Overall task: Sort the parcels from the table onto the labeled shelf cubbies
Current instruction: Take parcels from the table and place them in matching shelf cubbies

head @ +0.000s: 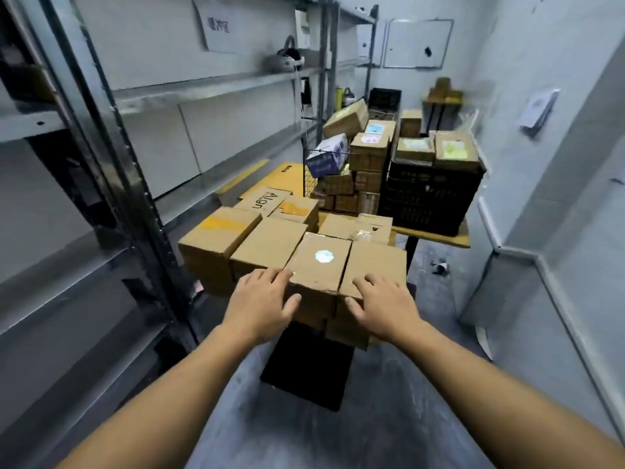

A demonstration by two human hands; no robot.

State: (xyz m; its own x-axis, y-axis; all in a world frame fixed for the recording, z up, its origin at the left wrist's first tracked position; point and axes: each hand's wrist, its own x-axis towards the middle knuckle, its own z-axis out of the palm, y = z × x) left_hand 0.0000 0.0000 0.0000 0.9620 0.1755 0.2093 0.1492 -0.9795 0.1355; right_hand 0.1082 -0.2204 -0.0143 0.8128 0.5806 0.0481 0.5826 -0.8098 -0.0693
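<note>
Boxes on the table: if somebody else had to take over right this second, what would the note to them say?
Left hand: open, fingers at the top left edge of the sticker box, thumb on its front.
Right hand: open, resting on the plain box beside it.
Parcels: other cardboard boxes crowd around these two; more are stacked by the black crate behind.
Done: nothing lifted yet.
Left: lift the sticker box, find its cubby on the metal shelf at left, then sort the rest.
</note>
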